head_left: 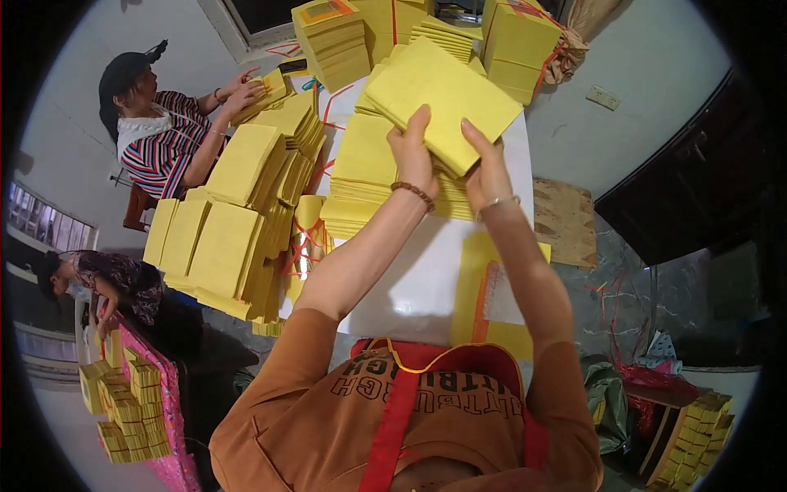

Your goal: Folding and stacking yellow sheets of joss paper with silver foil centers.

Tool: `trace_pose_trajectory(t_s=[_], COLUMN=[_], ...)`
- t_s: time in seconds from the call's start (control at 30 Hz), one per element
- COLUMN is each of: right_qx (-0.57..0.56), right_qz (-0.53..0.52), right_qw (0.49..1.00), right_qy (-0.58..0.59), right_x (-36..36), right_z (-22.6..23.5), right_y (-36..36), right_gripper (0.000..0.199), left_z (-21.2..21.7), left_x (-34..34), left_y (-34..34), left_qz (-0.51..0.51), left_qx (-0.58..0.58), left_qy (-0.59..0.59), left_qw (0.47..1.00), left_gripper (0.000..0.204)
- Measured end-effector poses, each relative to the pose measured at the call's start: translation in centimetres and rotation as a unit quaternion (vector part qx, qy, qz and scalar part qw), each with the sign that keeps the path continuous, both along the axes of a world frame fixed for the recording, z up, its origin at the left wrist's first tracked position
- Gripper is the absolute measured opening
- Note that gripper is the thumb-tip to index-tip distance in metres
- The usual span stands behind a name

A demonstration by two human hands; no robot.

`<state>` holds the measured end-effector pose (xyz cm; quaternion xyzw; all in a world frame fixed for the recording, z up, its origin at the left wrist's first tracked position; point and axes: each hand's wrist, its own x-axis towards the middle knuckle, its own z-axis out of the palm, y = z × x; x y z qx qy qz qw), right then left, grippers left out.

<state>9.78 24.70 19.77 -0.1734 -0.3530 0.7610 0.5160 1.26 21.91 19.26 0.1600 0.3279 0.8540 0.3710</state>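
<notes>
The thick yellow bundle [447, 94] is gripped at its near side by my left fingers [419, 123] and right fingers [479, 138], thumbs on top, above the yellow stack [361, 156]; I can't tell whether they touch. I judge this a lifting or squaring step, calling next for even pressure from both sides. Beneath is the white counter [398, 275]; a co-worker [168, 135] sits leftward.
</notes>
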Motion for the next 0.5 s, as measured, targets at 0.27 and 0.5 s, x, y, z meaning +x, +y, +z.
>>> trace_pose_trajectory(t_s=[0.27,0.5], right_qx=[-0.017,0.022], right_qz=[0.098,0.197], right_qw=[0.986,0.967], right_qy=[-0.134,-0.159], right_x=[-3.7,-8.7], right_z=[5.2,9.2], right_y=[11.2,19.8], right_gripper=[0.041,0.039], left_z=[4.1,9.9], left_x=[-11.5,-20.9], left_y=[6.3,11.4], left_qz=[-0.048,-0.210], left_qx=[-0.034,-0.121], left_qy=[0.071,0.248], left_qw=[0.996,0.938], left_gripper=[0.056,0.043])
